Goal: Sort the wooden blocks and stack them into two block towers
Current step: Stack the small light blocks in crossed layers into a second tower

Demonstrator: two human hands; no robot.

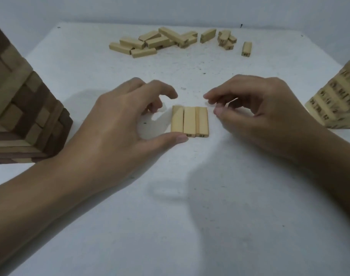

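Three light, stiff blocks lie side by side on the table between my loosely curled, empty left hand, thumb touching their near end, and right hand; I'd squeeze the row's outer sides.

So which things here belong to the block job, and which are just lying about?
Job: row of three blocks, loose pile, brown tower, numbered tower, left hand, right hand.
Lying about: only dark specks on the table.

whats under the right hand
A pale sliver shows between the curled fingers of the right hand, perhaps a wooden block's edge. The hand covers the rest and the table below it.
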